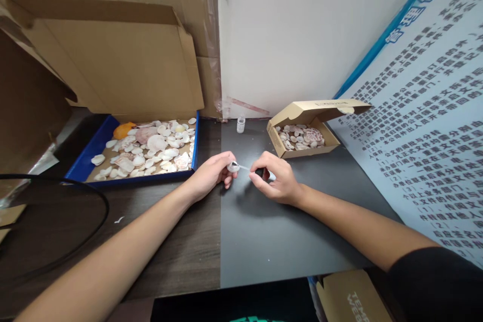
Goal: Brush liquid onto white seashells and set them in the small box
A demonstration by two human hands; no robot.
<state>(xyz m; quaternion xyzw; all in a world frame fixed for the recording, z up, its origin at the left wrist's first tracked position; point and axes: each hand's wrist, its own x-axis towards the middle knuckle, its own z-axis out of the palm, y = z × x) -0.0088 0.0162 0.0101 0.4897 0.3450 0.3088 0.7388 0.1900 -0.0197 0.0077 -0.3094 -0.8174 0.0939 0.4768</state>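
Between the fingers of my left hand (215, 175) is a small white shell (233, 166) with a dark spot on it. My right hand (277, 178) pinches a black cap (259, 172), from which a thin pale stick (244, 167) reaches left to the shell. Both hands are raised over the dark table, close together. Behind them stands a small clear bottle (240, 124) with a white label, upright and touched by neither hand.
On the left, a blue-edged box (194, 148) with a raised cardboard lid holds many shells. At right sits a smaller open carton (328, 143) of shells. A black cable (107, 206) curves at far left. A printed board (426, 110) leans on the right.
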